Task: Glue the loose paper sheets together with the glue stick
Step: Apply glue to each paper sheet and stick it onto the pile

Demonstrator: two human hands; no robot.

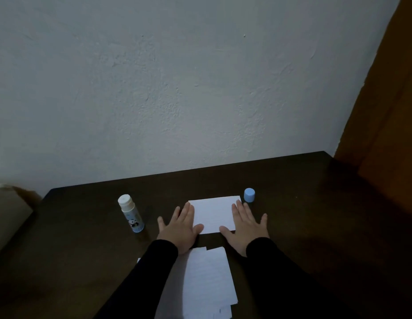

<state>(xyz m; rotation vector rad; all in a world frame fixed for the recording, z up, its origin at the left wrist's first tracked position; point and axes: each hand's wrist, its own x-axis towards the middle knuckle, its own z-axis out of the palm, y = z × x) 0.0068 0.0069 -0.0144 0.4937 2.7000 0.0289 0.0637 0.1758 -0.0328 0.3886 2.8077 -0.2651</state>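
Dark table (304, 203) against a pale wall (177, 77); one of each. Nearest the camera, a loose pile of white sheets (207, 279), several overlapping, exact count not readable; judged still to be glued. Beyond it, one white sheet (214, 214) flat at mid-table, possibly two layers already pressed together, though no seam visible. Two hands, both spread flat with fingers straight, gripping nothing: left hand (179, 226) on the sheet's left edge, thumb lying on the paper; right hand (246, 226) on the right edge, thumb likewise on the paper. Read as a pressing or smoothing step, so probably partway through: one join perhaps made, the near pile left. Two black sleeves (281, 272) reaching in from the bottom. One glue stick (130, 214), upright and slightly leaning, well to the left of the left hand, untouched, white top exposed. One blue cap (249, 195), upright, just beside the sheet's far right corner, off the stick. Recapping also left to do.
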